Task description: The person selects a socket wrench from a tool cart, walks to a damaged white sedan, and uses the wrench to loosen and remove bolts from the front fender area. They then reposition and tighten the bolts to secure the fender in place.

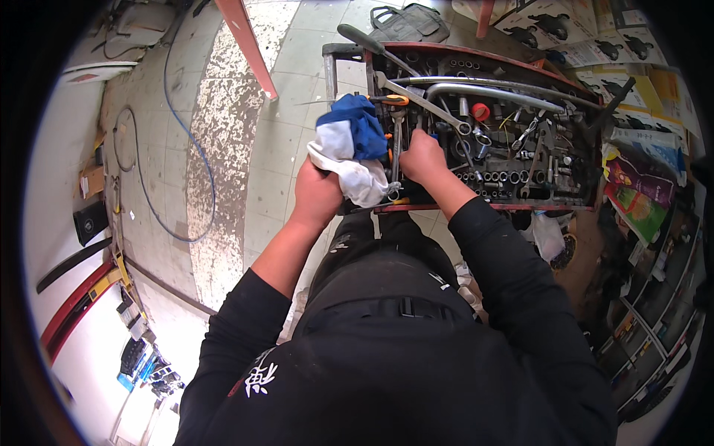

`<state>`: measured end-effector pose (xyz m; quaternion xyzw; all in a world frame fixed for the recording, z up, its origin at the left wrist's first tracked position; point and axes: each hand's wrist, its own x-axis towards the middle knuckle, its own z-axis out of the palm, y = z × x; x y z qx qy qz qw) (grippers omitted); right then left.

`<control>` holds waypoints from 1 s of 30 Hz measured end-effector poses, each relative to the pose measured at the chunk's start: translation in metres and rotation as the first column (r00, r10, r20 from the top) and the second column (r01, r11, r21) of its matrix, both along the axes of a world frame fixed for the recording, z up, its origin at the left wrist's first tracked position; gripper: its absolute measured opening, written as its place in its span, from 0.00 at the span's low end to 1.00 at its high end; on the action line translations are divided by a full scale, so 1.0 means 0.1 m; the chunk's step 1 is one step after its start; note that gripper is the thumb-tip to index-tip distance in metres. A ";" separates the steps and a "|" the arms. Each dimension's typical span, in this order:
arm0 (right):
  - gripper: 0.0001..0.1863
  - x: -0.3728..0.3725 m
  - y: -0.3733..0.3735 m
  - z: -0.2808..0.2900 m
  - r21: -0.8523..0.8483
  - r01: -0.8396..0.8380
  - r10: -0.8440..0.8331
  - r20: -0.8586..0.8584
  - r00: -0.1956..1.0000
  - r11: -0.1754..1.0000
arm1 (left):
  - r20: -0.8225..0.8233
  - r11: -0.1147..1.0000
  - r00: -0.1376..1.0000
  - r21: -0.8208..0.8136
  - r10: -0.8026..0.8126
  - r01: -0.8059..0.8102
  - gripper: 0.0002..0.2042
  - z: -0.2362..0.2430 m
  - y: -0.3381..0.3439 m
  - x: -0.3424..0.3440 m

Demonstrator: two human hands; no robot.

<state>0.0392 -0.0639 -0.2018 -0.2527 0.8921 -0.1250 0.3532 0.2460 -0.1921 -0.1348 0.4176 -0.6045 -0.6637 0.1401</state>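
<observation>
My left hand grips a bunched blue and white cloth over the left end of a red-edged tool tray. My right hand reaches into the tray, its fingers curled on something I cannot make out among the tools. Around it lie an upright combination wrench, an orange and black handled tool, a long wrench laid diagonally, sockets, long bent bars and a red cap.
A grey bag lies beyond the tray. A red post stands left of it, and a blue hose snakes over the tiled floor. Stacked printed boxes and colourful packages crowd the right side, with shelving below.
</observation>
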 end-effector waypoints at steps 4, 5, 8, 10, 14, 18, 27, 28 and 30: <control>0.09 -0.10 0.19 0.10 -0.062 0.227 -0.190 0.359 0.914 0.972 | 0.097 0.985 0.995 -0.168 -0.033 0.049 0.21 -0.09 0.06 -0.03; 0.07 -0.11 0.28 0.16 -0.043 0.349 -0.283 0.496 0.821 0.936 | 0.097 0.988 0.995 -0.155 -0.014 0.029 0.21 -0.11 0.07 -0.02; 0.06 -0.08 0.55 0.37 -0.067 0.483 -0.297 0.712 0.636 0.873 | 0.100 0.990 0.995 -0.144 0.013 0.002 0.20 -0.16 0.07 0.00; 0.08 -0.05 0.69 0.47 -0.128 0.496 -0.225 0.776 0.589 0.859 | 0.115 0.989 0.993 -0.150 0.008 0.009 0.20 -0.17 0.05 0.02; 0.11 -0.01 0.82 0.54 -0.133 0.549 -0.240 0.797 0.555 0.825 | 0.123 0.985 0.992 -0.171 0.005 0.016 0.20 -0.20 0.02 0.05; 0.10 0.03 0.80 0.44 -0.384 0.149 -0.134 0.064 0.989 0.911 | 0.078 0.990 0.997 -0.142 0.022 -0.010 0.20 -0.23 -0.01 0.06; 0.08 0.07 0.06 0.11 0.010 -0.277 0.276 -0.140 0.951 0.961 | 0.067 0.991 0.998 -0.130 0.007 0.002 0.21 -0.26 0.04 0.09; 0.08 0.06 -0.01 0.10 0.004 -0.228 0.226 -0.135 0.965 0.974 | 0.110 0.990 0.994 -0.144 0.016 0.000 0.21 -0.26 0.05 0.09; 0.09 0.02 -0.12 0.09 0.045 -0.201 0.205 -0.134 0.970 0.979 | 0.170 0.989 0.985 -0.150 0.009 0.017 0.22 -0.25 0.07 0.10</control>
